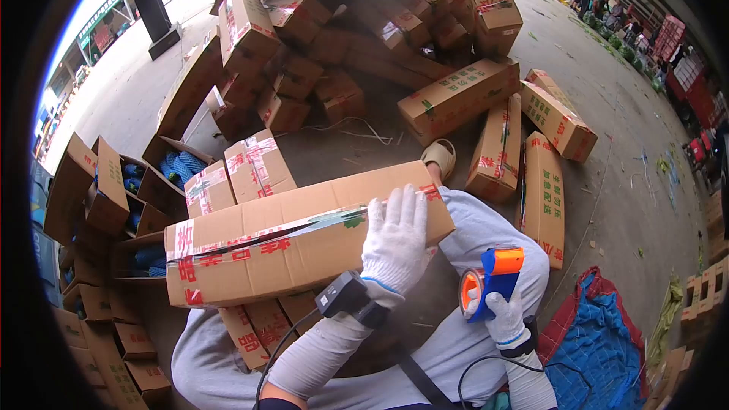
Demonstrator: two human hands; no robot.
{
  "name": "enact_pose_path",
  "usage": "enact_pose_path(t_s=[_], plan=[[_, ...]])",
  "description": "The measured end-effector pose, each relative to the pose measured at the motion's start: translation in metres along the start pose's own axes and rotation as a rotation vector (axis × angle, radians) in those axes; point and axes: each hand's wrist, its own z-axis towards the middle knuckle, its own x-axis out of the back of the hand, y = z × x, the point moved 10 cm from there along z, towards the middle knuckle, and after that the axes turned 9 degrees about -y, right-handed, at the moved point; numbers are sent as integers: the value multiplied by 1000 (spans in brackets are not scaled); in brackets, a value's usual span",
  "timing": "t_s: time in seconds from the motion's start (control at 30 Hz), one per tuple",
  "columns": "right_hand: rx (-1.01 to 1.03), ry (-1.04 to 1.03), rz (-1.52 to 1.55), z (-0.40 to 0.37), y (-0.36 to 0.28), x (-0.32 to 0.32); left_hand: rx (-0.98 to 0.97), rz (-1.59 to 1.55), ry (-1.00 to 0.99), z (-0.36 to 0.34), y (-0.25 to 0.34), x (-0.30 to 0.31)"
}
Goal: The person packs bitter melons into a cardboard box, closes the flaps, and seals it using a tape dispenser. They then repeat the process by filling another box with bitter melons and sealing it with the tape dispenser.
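A long cardboard box (250, 266) with red and green print lies slantwise across the lap, a strip of shiny tape along its seam. My left hand (396, 239), in a white glove, rests flat on the right part of the box with its fingers stretched out. Over my right thigh, my right hand (506, 320), also gloved, is wrapped round the handle of a blue and orange tape dispenser (497, 281). The dispenser is apart from the box, to its right. Smaller boxes (260, 165) stand just behind the long box.
A large heap of cardboard boxes (304, 23) fills the far middle. Several long boxes (542, 197) lie to the right. Open boxes (108, 190) with blue-netted contents stand at the left. A blue quilted cloth (596, 349) lies at the lower right. People (592, 0) are far off, upper right.
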Motion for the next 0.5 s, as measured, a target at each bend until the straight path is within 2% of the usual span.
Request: enact_pose_path(t_s=[0.03, 0.1, 0.17, 0.23, 0.27, 0.33, 0.37, 0.43, 0.5], plan=[[-77, -154, 9, -4, 7, -14, 16, -46, -5, 1, -4, 6], [-129, -317, -98, 0, 23, -11, 10, -40, -41, -3, -8, 15], [-140, -408, -146, 14, 8, -27, -18, -217, -34, -14, -10, 26], [-155, -498, -347, 24, 9, -30, 94, -1154, -114, -29, -14, 15], [-50, -558, -501, 29, -2, -39, 149, -1511, -244, -33, -1, -2], [176, -680, -816, 26, -25, -68, 218, -1860, -356, -37, 23, -19], [87, -632, -752, 28, -25, -66, 247, -2034, -413, -39, 32, -24], [-88, -520, -621, 29, -21, -60, 209, -1979, -533, -42, 45, -15], [-216, -550, -570, 25, -15, -56, -167, -1398, -397, -37, 45, 2]])
